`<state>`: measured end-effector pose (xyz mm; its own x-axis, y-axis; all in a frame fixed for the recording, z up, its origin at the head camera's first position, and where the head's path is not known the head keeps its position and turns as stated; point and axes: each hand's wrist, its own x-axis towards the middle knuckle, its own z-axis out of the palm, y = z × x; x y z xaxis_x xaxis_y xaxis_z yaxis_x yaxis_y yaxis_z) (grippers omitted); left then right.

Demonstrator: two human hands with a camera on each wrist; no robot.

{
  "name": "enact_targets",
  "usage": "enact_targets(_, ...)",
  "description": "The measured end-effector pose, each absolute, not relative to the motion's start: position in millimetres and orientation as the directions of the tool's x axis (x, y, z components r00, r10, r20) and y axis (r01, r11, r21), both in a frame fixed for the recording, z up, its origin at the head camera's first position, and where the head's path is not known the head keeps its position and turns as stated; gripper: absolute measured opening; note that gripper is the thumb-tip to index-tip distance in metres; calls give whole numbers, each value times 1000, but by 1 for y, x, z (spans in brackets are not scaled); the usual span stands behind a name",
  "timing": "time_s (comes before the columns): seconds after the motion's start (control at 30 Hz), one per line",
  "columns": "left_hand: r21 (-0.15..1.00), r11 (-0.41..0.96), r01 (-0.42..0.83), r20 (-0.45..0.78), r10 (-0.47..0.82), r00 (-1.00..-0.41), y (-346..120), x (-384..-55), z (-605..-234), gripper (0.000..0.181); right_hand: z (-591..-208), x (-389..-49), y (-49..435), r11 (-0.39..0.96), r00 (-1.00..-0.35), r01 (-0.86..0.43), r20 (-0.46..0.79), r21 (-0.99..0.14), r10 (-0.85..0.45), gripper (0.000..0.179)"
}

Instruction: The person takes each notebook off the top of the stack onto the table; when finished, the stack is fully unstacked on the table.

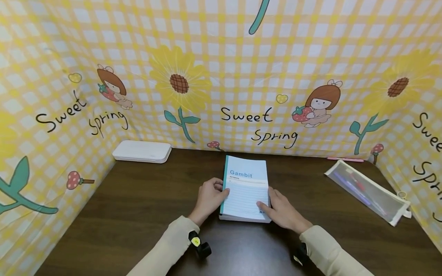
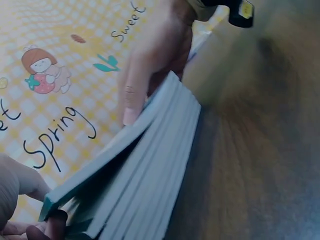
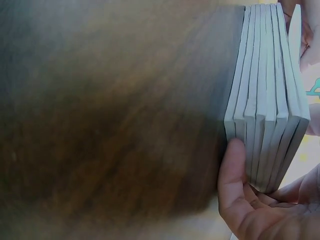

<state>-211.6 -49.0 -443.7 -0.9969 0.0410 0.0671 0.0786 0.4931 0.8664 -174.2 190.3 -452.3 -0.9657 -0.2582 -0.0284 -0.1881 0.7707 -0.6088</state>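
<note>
Stack of notebooks (image 3: 262, 85), lying flat on the dark wooden table (image 1: 138, 218), in front of the person. The top notebook (image 1: 246, 195), its pale blue cover lettered "Gambit", is raised along its teal spine; a wedge-shaped gap parts it there from those beneath. The left hand (image 1: 210, 196) pinches this spine edge, thumb above and fingers below. The right hand (image 1: 286, 211) is clamped on the opposite side of the stack, thumb upon the cover, fingers against the side. From where I stand, a white case (image 1: 142, 151) lies at the far left corner; a translucent pouch (image 1: 369, 193) containing pens lies at right, with a pink pen (image 1: 345, 159) just behind it. Yellow checked cloth (image 1: 224, 61), printed "Sweet Spring", encloses the table.
</note>
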Motion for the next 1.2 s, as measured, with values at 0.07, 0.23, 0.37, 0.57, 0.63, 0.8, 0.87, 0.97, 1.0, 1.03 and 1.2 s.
enact_targets(0.07,867,495,63,50,39,-998,-49,-212,-443,26,-453,-174,191,772,-965,-190,-27,-606,-259,74)
enact_targets(0.23,874,484,47,20,60,-998,-49,-212,-437,38,-453,-174,191,767,-965,-201,-10,-609,-261,73)
enact_targets(0.37,882,471,21,-34,109,-993,-48,-217,-432,44,-452,-174,191,765,-963,-218,5,-606,-270,72)
enact_targets(0.57,924,375,-78,-172,222,-960,-48,-223,-432,42,-452,-175,190,773,-964,-214,0,-597,-266,73)
enact_targets(0.63,939,324,-114,-199,243,-949,-48,-223,-434,42,-453,-175,190,771,-963,-216,2,-599,-268,73)
enact_targets(0.8,956,247,-158,-215,228,-949,-48,-223,-436,40,-453,-174,190,766,-963,-217,5,-605,-269,72)
enact_targets(0.87,960,222,-169,-217,213,-953,-49,-222,-436,40,-454,-174,190,764,-962,-217,2,-608,-272,73)
enact_targets(0.97,964,195,-178,-215,189,-958,-53,-222,-433,40,-453,-173,190,760,-961,-215,-6,-613,-277,72)
enact_targets(1.0,967,185,-177,-210,183,-960,-56,-222,-431,40,-453,-173,190,759,-959,-218,-7,-613,-282,71)
enact_targets(1.03,968,178,-175,-207,175,-963,-60,-221,-430,39,-453,-173,190,760,-958,-223,-7,-611,-286,70)
enact_targets(1.2,973,152,-171,-193,145,-970,-86,-219,-421,39,-450,-170,194,767,-954,-240,0,-595,-299,68)
